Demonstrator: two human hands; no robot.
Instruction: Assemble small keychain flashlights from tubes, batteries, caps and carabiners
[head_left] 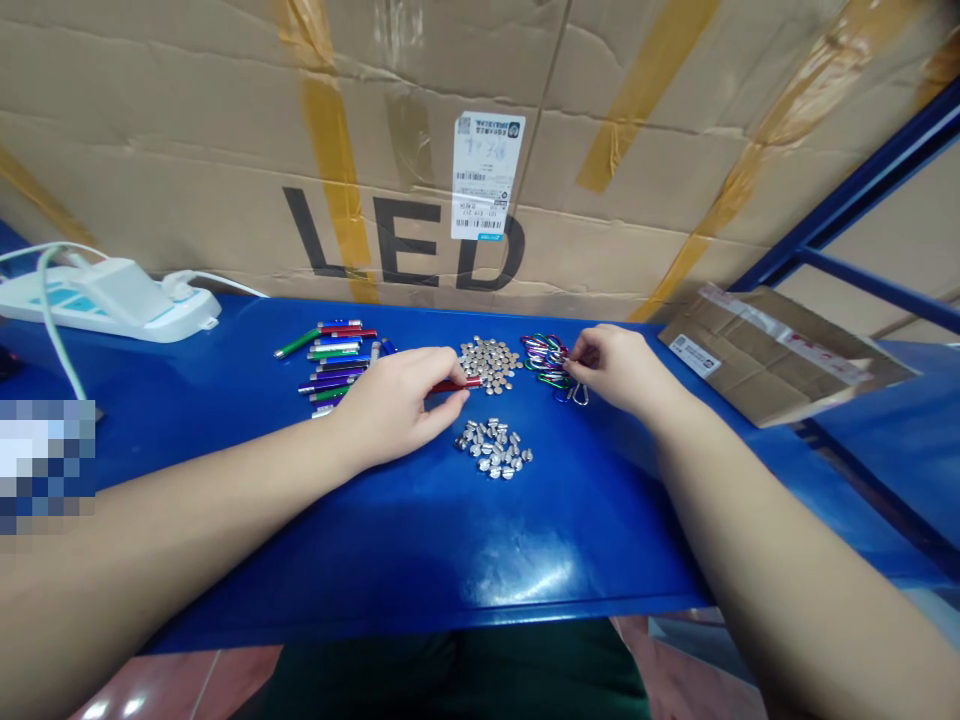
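My left hand [405, 400] is closed around a slim red metal tube [471, 383], whose end sticks out past the fingertips. Several similar tubes [330, 370] in green, purple, blue, red and silver lie just left of that hand. Beyond its fingertips spreads a heap of small round button cells [491, 362]. Closer to me are several small silver metal caps [501, 460]. My right hand [619, 365] pinches at the right side of a pile of coloured carabiners [544, 350], its fingertips on a carabiner that they partly hide.
All of this lies on a blue table [450, 560]. A large cardboard box [225, 130] marked LED stands behind it like a wall. At the back left is a white power strip [172, 315] with cables. A smaller cardboard box [772, 355] and a blue metal frame [862, 190] are at the right.
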